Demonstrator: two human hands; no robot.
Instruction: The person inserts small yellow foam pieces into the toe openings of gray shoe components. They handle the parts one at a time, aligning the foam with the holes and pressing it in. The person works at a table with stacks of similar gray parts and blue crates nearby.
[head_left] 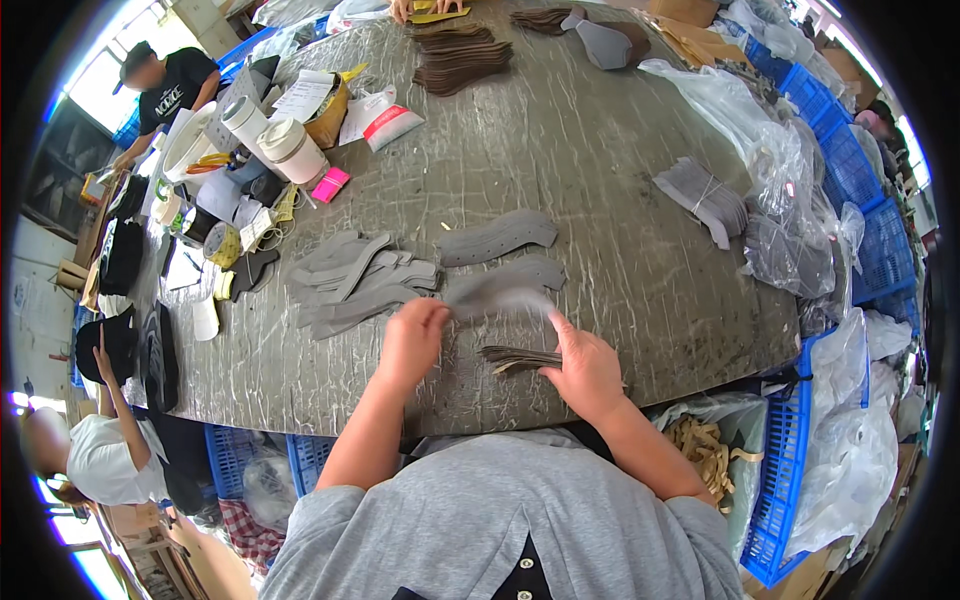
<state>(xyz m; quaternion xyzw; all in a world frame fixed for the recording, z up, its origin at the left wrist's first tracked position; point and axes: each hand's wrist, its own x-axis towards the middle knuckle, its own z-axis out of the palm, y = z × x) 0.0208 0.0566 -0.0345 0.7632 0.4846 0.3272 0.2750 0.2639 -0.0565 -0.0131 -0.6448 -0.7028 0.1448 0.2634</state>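
My left hand [412, 340] and right hand [585, 372] pinch opposite ends of a blurred grey cut piece [497, 297] above the table [600, 150], over a brown stack [522, 358]. A loose pinch could drop it askew onto the grey pile [350, 280]. Far left lie a pink packet [329, 185], a red-and-white pouch [390, 125] and white paper rolls [290, 150].

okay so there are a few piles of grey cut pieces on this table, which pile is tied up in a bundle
The grey bundle at the right of the table, beside the clear plastic bags. A band ties it; the grey pieces near the left hand lie loose and fanned out.
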